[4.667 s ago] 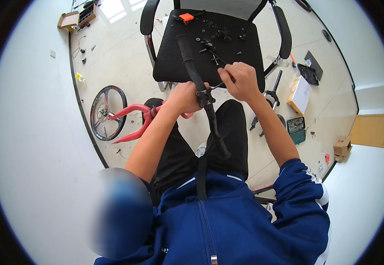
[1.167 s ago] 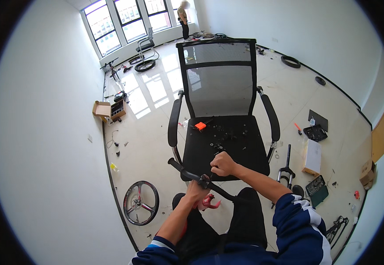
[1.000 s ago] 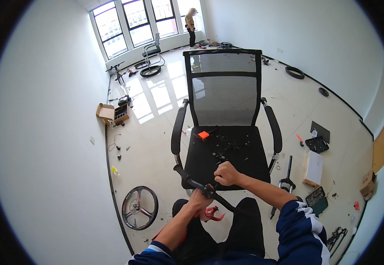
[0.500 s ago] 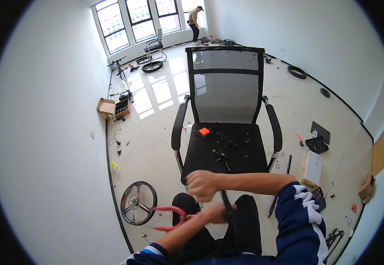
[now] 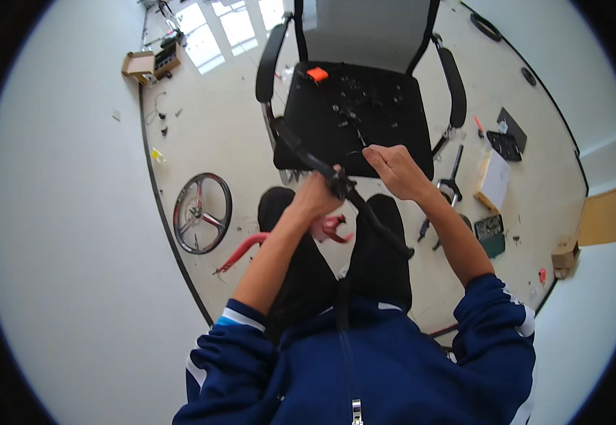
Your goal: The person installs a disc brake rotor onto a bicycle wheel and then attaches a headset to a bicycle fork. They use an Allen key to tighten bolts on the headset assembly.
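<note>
A black bicycle handlebar point(image 5: 382, 225) slants across my lap, its upper left grip over the chair's front left corner. My left hand point(image 5: 315, 197) is closed around it beside the central stem clamp point(image 5: 340, 184). Between my legs, partly hidden by my left forearm, is a red bicycle frame or fork point(image 5: 243, 249). My right hand point(image 5: 401, 173) is pinched at the chair seat's front edge, to the right of the clamp. Something thin shows at its fingertips, too small to make out. Small dark and metal parts point(image 5: 347, 113) lie scattered on the black seat point(image 5: 308, 138).
An orange item point(image 5: 317, 74) lies on the seat, between the chair's armrests point(image 5: 452, 88). On the floor are a three-spoke wheel point(image 5: 202, 212) at left, a white box point(image 5: 493, 180) and a black tool case point(image 5: 504, 145) at right, and an open carton point(image 5: 139, 65) by the left wall.
The view has tilted downward. My right hand has moved from across my left arm over to the right. The handlebar now lies slanted and the red part has shifted under my left forearm.
</note>
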Demonstrator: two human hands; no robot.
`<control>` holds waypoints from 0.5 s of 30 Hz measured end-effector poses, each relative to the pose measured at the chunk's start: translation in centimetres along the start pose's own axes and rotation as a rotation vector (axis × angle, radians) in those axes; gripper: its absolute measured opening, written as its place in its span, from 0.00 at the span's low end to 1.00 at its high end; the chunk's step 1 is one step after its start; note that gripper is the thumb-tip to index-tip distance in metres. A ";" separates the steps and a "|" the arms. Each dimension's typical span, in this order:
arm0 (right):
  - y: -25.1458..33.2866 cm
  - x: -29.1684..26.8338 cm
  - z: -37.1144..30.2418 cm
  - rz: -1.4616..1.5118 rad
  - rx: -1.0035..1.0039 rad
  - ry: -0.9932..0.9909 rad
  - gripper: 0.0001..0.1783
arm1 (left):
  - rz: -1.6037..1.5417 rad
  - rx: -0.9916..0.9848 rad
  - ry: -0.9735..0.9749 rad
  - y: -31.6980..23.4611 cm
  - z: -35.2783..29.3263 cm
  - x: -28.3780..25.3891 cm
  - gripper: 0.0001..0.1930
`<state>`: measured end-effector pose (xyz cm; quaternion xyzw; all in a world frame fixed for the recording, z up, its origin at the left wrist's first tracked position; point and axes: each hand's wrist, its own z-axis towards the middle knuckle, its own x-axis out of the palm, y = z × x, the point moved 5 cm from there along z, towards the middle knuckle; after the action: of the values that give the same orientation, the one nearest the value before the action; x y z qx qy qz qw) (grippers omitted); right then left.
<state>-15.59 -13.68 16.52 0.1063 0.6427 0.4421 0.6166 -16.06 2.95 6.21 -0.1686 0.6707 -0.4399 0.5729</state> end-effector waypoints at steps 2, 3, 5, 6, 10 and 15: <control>-0.9 1.5 -2.3 0.035 0.065 -0.021 0.21 | 0.021 -0.084 0.015 -0.8 0.3 -0.6 0.10; -1.5 2.0 -3.0 0.060 0.059 -0.066 0.21 | 0.052 -0.047 -0.006 -1.7 0.6 -1.2 0.10; -2.5 2.6 -4.3 0.068 0.089 -0.112 0.19 | 0.073 -0.085 -0.043 -1.3 0.0 -0.6 0.09; -2.6 3.0 -4.7 0.058 0.116 -0.116 0.19 | 0.094 -0.104 -0.067 -0.8 -0.5 -0.8 0.09; -2.6 4.7 -5.3 0.107 0.076 -0.163 0.16 | 0.126 -0.084 -0.055 1.3 -0.6 -0.4 0.09; -2.1 5.2 -6.0 0.137 0.208 -0.169 0.15 | 0.113 -0.065 -0.101 0.9 -1.0 0.1 0.10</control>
<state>-21.13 -13.96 10.48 0.2502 0.6221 0.4038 0.6224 -16.76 3.83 5.38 -0.1708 0.6632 -0.3757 0.6244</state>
